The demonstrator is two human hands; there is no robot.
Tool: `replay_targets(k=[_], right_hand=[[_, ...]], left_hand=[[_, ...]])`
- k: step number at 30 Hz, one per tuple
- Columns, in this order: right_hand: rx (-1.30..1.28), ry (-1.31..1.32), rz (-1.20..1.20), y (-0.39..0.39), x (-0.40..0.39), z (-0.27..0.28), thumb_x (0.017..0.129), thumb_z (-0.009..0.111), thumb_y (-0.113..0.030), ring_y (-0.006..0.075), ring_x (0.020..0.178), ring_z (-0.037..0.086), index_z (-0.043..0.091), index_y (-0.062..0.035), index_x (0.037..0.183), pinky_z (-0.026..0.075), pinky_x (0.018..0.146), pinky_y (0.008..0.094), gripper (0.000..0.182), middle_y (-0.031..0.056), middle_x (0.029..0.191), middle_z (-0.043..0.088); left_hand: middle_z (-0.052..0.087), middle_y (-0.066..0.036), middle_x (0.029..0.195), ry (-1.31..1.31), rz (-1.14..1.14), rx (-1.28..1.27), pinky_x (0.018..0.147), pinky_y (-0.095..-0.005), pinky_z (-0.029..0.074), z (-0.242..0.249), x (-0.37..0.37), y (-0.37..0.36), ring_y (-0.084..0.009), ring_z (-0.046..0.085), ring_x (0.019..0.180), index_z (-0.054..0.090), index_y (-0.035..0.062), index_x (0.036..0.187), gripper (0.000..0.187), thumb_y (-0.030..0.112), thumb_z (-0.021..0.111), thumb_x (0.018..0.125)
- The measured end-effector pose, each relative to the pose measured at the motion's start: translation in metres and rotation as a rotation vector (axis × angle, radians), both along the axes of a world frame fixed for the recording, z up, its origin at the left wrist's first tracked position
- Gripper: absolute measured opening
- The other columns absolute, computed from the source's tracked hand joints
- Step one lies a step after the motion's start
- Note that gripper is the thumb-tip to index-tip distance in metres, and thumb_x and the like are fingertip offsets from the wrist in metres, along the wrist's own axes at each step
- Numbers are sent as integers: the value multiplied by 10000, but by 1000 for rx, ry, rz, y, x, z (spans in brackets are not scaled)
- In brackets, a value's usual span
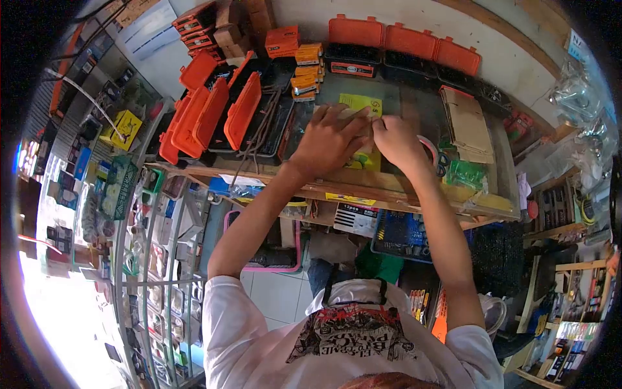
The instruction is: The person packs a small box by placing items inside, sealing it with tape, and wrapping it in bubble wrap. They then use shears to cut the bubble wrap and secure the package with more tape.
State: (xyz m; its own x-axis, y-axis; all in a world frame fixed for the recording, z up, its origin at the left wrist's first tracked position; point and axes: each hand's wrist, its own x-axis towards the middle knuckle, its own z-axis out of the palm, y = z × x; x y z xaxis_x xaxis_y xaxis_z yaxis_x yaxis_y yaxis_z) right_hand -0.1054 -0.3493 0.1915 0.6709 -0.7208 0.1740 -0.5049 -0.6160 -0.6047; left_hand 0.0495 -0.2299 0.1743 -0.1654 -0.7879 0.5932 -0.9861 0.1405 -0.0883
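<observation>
A yellow printed sheet (365, 160) lies on the worktable, partly covered by my hands. My left hand (332, 138) rests palm down over its left side, fingers stretched and spread toward the middle. Close beside it, my right hand (396, 139) is closed, thumb and fingers pinched together at the sheet's right side. What the pinch holds is hidden. To the right of my right hand are a pink ring-shaped roll (429, 150) and scissors with dark handles (442, 163).
Black cases with raised orange lids (208, 120) stand at the left, and more orange-lidded cases (355, 32) line the back. Small orange boxes (304, 84) are stacked between them. Flattened cardboard (468, 126) and a green plastic packet (467, 174) lie at the right.
</observation>
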Motion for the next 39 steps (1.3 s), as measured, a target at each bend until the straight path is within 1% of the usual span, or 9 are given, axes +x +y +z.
replay_targets(k=[10, 13, 16, 22, 23, 26, 31, 35, 39], right_hand=[[47, -132, 60, -3, -3, -12, 1006, 471, -303, 459, 809, 642, 632, 38, 872, 466, 739, 532, 401, 277, 832, 649], [473, -105, 81, -15, -8, -12, 1026, 503, -240, 232, 674, 635, 590, 23, 965, 483, 633, 378, 283, 123, 732, 616], [512, -85, 80, -8, -15, -10, 1043, 501, -244, 144, 697, 633, 563, -9, 978, 481, 633, 328, 251, 53, 719, 589], [91, -188, 25, 42, -36, -9, 1032, 521, -239, 144, 705, 625, 564, 11, 1266, 474, 670, 303, 345, 59, 735, 611], [253, -163, 57, 50, -37, -2, 1014, 541, -217, 154, 716, 620, 505, 6, 1386, 470, 667, 318, 435, 73, 750, 623], [512, -195, 139, 51, -42, 8, 998, 555, -192, 154, 709, 597, 490, 11, 1391, 466, 661, 328, 447, 73, 756, 619], [165, -3, 190, 28, -43, -5, 970, 583, -152, 162, 679, 562, 445, 10, 1448, 458, 658, 332, 523, 87, 739, 591], [83, -147, 158, 33, -45, -13, 957, 591, -139, 235, 679, 572, 360, -78, 1546, 464, 681, 355, 636, 145, 745, 593], [-25, 90, 52, 53, -49, 9, 929, 588, -129, 373, 744, 641, 343, -220, 1570, 495, 725, 443, 692, 218, 769, 623]], left_hand=[[612, -182, 1233, 44, 3, -15, 1084, -520, 389, 3, -4, 4, -361, 517, 1234, 464, 167, 1485, 563, 408, 568, 987], [648, -146, 1207, 49, 5, -36, 1082, -514, 389, 6, -6, 6, -333, 542, 1216, 521, 153, 1431, 524, 397, 587, 971], [664, -81, 1239, 20, -38, -70, 1089, -508, 383, 6, -3, 5, -318, 552, 1215, 576, 152, 1377, 478, 392, 596, 964], [651, -13, 1309, 55, -46, -71, 1101, -504, 373, 3, -2, 4, -308, 546, 1230, 646, 174, 1310, 419, 407, 588, 966], [650, -17, 1311, 40, -40, -71, 1100, -504, 374, 2, 0, 4, -306, 547, 1228, 653, 177, 1303, 415, 410, 587, 966], [652, -10, 1312, 38, -65, -36, 1088, -502, 380, 1, 3, 1, -305, 549, 1220, 661, 183, 1295, 409, 413, 588, 965], [591, -49, 1402, 5, -22, 7, 1077, -489, 397, 7, -4, 3, -345, 533, 1235, 623, 140, 1334, 441, 371, 613, 958], [621, -163, 1298, 60, 53, 52, 1058, -494, 413, 12, -9, 4, -364, 546, 1200, 597, 144, 1373, 491, 396, 619, 952], [638, -207, 1212, 43, 29, -2, 1042, -493, 422, 8, -7, 3, -369, 545, 1197, 557, 142, 1415, 534, 412, 611, 957]])
